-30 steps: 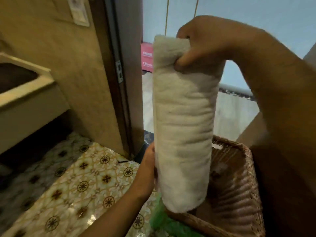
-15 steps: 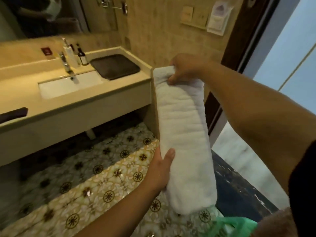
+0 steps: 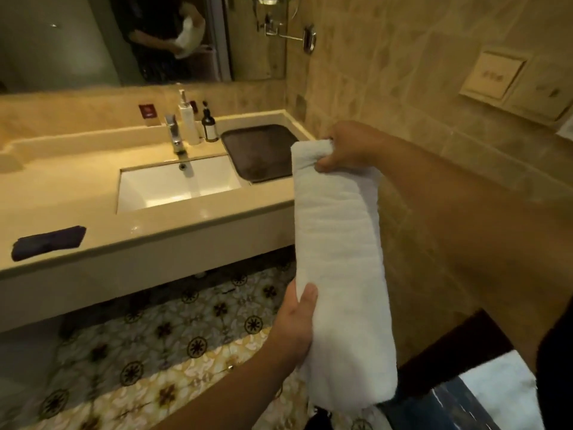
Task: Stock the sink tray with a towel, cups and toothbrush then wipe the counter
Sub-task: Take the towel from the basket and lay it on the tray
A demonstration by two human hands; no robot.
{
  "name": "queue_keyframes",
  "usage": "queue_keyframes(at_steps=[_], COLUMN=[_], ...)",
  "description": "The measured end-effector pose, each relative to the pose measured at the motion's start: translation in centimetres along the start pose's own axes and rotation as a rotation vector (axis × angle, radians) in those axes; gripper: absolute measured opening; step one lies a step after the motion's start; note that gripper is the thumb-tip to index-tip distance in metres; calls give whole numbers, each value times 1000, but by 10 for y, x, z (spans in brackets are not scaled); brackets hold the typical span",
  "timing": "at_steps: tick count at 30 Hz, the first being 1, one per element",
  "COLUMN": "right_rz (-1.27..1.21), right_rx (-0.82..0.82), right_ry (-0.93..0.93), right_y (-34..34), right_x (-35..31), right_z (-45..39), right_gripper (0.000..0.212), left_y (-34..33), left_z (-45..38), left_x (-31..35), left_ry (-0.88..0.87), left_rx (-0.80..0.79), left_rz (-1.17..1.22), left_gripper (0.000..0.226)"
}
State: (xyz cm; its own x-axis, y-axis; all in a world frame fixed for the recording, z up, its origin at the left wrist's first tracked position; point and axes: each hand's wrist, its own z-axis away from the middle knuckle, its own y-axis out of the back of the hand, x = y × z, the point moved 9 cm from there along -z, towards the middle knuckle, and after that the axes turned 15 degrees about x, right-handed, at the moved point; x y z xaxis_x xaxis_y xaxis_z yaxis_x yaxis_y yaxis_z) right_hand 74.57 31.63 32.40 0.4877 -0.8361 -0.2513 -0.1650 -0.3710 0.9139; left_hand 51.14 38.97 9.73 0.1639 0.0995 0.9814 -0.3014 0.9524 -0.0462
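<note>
We stand before a long beige counter [image 3: 161, 240] with a white sink [image 3: 176, 186] sunk into it, and a wide mirror [image 3: 62, 38] above. Patterned floor tiles [image 3: 173, 342] spread beneath. In front of us, well off the counter and to the right of it, we hold a white towel [image 3: 338, 268], folded into a long roll and hanging nearly upright in the air. Our right hand [image 3: 347, 147] grips its top end, fingers and thumb curled tightly round the bunched cloth. Our left hand [image 3: 294, 324] holds the roll partway down its left side, thumb laid across the front and the other fingers hidden behind the fabric. On the counter's far right corner lies the dark tray [image 3: 260, 152], just beside the sink. A dark cloth [image 3: 48, 243] rests near the counter's front edge at the left. Behind the sink stand the chrome tap [image 3: 175, 135], a white pump bottle [image 3: 187, 119] and a dark pump bottle [image 3: 209, 125], close together.
</note>
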Motion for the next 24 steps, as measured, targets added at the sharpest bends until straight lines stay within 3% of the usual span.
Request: queue_keyframes(at_steps=[5, 11, 16, 24], right_rz=[9, 45, 24, 174], right_rx=[1, -82, -116, -107], right_ry=[79, 126, 160, 185], right_y=[-33, -75, -122, -221], right_x=[48, 81, 95, 131], right_z=[-127, -264, -365, -524], right_gripper=[38, 49, 40, 44], left_y=[-40, -70, -68, -60], left_z=[-125, -249, -352, -536], left_x=[37, 71, 82, 72], left_ry=[-69, -53, -55, 24], left_rx=[14, 81, 145, 197], left_rz=[11, 7, -40, -30], left_gripper=[53, 45, 45, 49])
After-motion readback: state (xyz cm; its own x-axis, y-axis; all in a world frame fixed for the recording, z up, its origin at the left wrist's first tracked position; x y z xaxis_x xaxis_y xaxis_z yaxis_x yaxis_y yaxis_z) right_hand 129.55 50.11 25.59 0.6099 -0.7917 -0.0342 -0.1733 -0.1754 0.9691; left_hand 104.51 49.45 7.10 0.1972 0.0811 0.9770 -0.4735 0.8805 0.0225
